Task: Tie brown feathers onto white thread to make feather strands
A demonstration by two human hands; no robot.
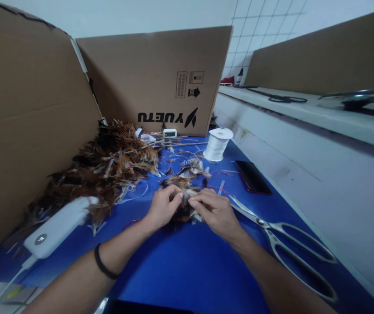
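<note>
My left hand point(167, 203) and my right hand point(215, 210) meet over the blue table, both with thumb and fingers pinched. Between them is a small bunch of brown and whitish feathers point(189, 195), its fluffy pale part at my fingertips. Each hand grips one side of it; whether thread runs between the fingers is too small to tell. Just beyond lie more loose feathers point(195, 166). To the left spreads a big heap of brown feathers point(121, 159). Metal scissors point(262, 223) rest beside my right forearm, blades apart and pointing toward the hands.
A white spool point(218, 144) stands at the back right, near a dark phone point(252, 176). At the left lies a white power bank point(59, 229) with a cable. Cardboard walls point(154, 65) enclose the back and left. A white ledge point(324, 109) runs along the right.
</note>
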